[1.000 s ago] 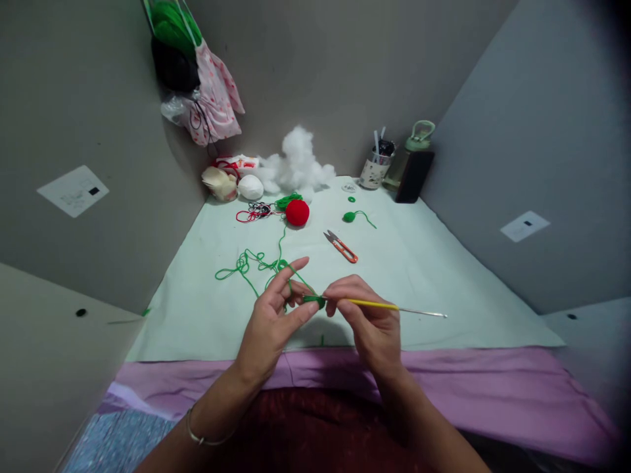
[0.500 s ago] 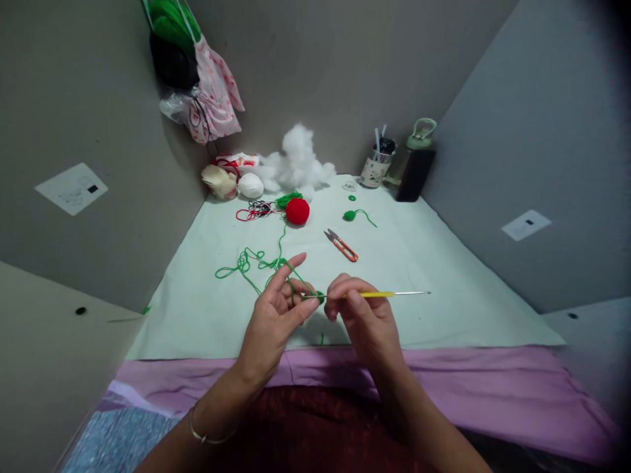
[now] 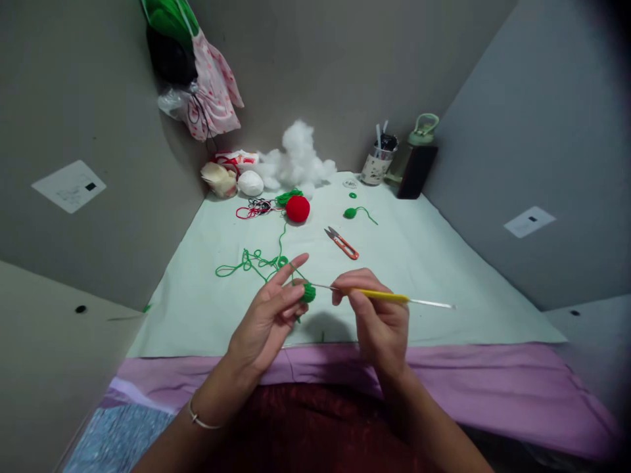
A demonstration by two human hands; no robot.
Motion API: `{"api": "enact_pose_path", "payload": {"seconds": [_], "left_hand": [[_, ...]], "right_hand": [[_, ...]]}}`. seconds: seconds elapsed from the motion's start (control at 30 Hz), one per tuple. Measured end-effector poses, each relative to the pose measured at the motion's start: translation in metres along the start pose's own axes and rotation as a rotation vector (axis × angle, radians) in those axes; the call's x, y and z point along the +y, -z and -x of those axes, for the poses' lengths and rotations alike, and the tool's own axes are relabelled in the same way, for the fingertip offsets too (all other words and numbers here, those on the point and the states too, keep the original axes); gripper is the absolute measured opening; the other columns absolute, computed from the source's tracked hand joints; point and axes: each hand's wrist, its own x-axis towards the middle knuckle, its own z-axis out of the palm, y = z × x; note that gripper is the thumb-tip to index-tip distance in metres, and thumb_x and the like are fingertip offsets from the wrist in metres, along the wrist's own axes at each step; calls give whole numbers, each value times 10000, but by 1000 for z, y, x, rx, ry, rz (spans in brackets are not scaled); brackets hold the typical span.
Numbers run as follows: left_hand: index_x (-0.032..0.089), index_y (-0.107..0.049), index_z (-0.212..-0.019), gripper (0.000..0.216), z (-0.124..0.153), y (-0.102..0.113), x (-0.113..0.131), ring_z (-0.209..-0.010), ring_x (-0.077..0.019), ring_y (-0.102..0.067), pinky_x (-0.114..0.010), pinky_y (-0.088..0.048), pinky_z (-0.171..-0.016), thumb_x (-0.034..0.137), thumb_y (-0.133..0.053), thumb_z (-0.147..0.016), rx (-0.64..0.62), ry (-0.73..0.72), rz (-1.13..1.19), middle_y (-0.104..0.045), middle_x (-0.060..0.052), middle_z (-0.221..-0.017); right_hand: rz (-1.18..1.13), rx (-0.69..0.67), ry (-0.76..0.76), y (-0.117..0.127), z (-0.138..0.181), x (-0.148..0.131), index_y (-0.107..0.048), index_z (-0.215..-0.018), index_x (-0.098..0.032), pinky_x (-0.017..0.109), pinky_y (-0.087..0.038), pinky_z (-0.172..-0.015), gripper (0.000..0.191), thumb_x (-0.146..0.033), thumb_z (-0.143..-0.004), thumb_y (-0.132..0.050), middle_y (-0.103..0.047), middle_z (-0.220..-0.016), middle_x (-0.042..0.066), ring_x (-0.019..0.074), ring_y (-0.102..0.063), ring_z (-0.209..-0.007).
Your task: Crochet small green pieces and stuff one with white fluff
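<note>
My left hand (image 3: 269, 315) pinches a small green crocheted piece (image 3: 308, 292) between thumb and fingers, with the forefinger raised and green yarn (image 3: 246, 263) running over it. My right hand (image 3: 377, 315) grips a yellow-handled crochet hook (image 3: 382, 296), its metal tip reaching into the green piece. The yarn trails in loose loops across the pale green table cover (image 3: 444, 276) toward a green yarn bundle (image 3: 288, 196) beside a red crocheted ball (image 3: 298, 209).
Orange snips (image 3: 342, 243) lie behind my hands. A small green piece with a tail (image 3: 351, 212), red and black threads (image 3: 254, 209), white stuffing (image 3: 298, 161), a white ball (image 3: 250, 183), a pen cup (image 3: 375, 164) and a bottle (image 3: 419, 141) stand at the back. Grey partition walls enclose the desk.
My right hand has drawn back to the right, pulling the hook partly out so more metal shaft shows. The left hand with the green piece shifted slightly left and up.
</note>
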Motion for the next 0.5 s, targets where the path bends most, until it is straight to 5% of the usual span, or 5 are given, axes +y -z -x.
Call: {"api": "enact_pose_path", "payload": {"seconds": [0.1,0.2,0.33,0.5], "left_hand": [[247,-655,-1388,609,0,1,-6,-705,-53,-497,-163,-444,-723,178,-829,-809,40,-135,-105,-605,23,-873],[295,-642,-1406,629,3,-2,-17,-867,-92,-569,-184,-461,-846,179,-832,-818,82,-271,-212,-639,16,-918],[234,-650,-1404,634,4,-6,-18,-804,-91,-564,-201,-467,-802,247,-855,-805,30,-77,-91,-644,4,-888],[178,-722,-1293,528,1,-2,-5,-687,-60,-513,-205,-464,-755,212,-852,-783,26,4,-7,-634,10,-859]], "right_hand": [[-157,-11,-89,-1,-4,-2,-767,-1053,-269,323,-539,-676,244,-188,-1040,-537,-651,-912,26,139,-614,-724],[103,-37,31,-7,1,-2,-779,-1104,-276,316,-554,-713,254,-132,-997,-599,-676,-952,41,156,-650,-812],[394,-5,275,-8,9,-3,-770,-1207,-300,328,-576,-765,371,-70,-938,-658,-711,-1059,67,188,-681,-926],[-11,62,-1,1,0,-4,-784,-1076,-280,320,-535,-686,251,-149,-1008,-580,-688,-920,35,159,-633,-775]]}}
